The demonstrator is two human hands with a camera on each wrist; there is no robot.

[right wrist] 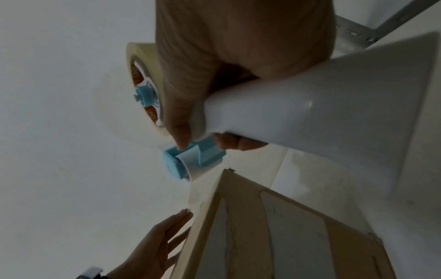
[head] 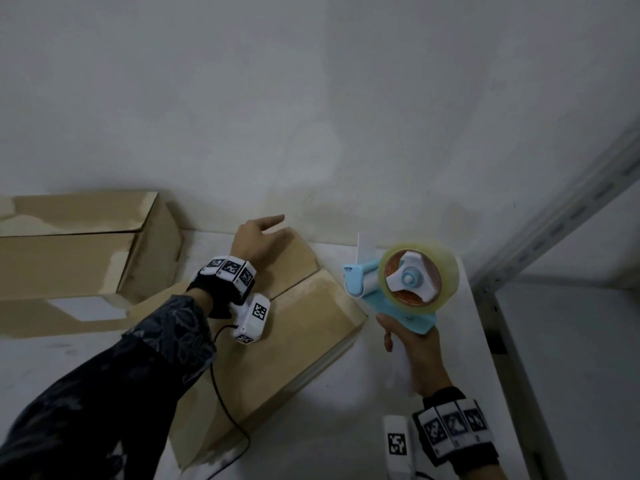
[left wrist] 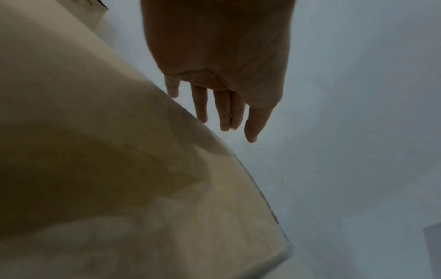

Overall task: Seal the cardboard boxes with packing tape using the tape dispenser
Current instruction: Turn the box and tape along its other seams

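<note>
A closed cardboard box (head: 294,334) lies on the white table in front of me, its two top flaps meeting in a seam. My left hand (head: 258,237) hovers over the box's far corner with straight fingers (left wrist: 224,113) reaching past the box edge (left wrist: 214,139). To the right of the box, my right hand (head: 412,348) grips the white handle (right wrist: 298,117) of a light blue tape dispenser (head: 388,289). It carries a roll of clear tape (head: 419,271), and a short tab of tape sticks up at its front. The dispenser's roller (right wrist: 179,166) hangs above the box's corner (right wrist: 226,171).
A second, larger cardboard box (head: 79,244) with open flaps stands at the back left against the white wall. A flattened piece of cardboard (head: 52,317) lies in front of it. A grey metal shelf upright (head: 561,216) runs along the table's right side.
</note>
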